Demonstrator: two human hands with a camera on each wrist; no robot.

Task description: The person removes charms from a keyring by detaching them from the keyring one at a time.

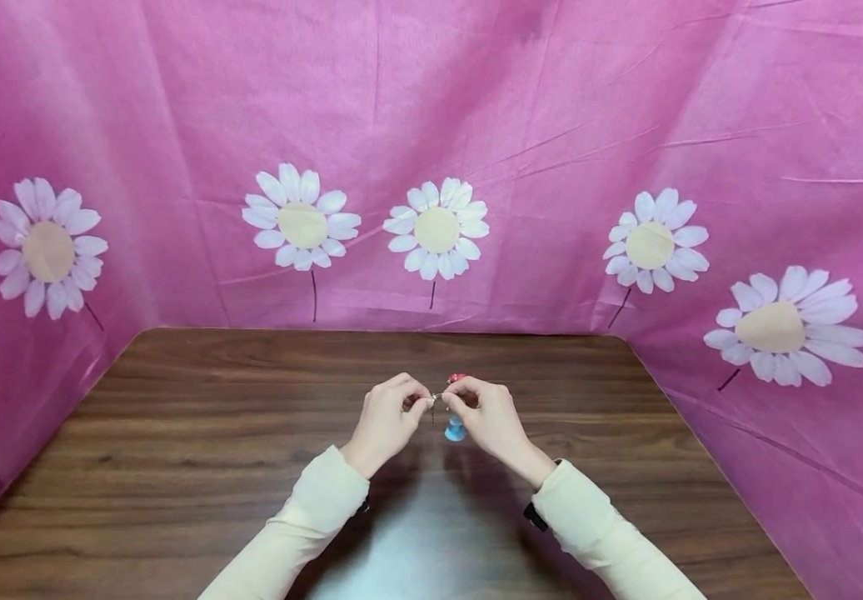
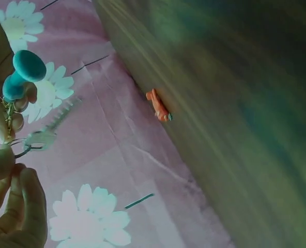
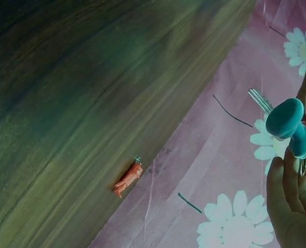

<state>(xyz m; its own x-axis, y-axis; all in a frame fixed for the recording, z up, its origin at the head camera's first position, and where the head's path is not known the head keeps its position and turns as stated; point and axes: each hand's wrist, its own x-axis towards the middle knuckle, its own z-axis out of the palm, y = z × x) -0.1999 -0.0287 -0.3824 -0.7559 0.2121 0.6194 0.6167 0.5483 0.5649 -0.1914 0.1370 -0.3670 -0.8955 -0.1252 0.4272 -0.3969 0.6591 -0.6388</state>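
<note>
Both hands meet over the table, fingertips close together. My left hand (image 1: pixel 386 421) pinches a metal key ring (image 2: pixel 24 151), with a silver key (image 2: pixel 42 138) on it. Opposite, my right hand (image 1: pixel 487 417) pinches the gold-coloured chain (image 2: pixel 9 116) of a blue charm (image 1: pixel 455 429), which looks like a short post with rounded ends. The chain reaches down to the ring in the left wrist view. In the right wrist view the charm (image 3: pixel 292 126) hides part of the key (image 3: pixel 259 99) and the left fingertips.
Beyond the hands a small red-orange figure (image 1: pixel 457 378) with a metal piece at one end lies on the wooden table (image 1: pixel 214 433). A pink cloth (image 1: pixel 551 100) printed with white daisies stands around the table's back and sides.
</note>
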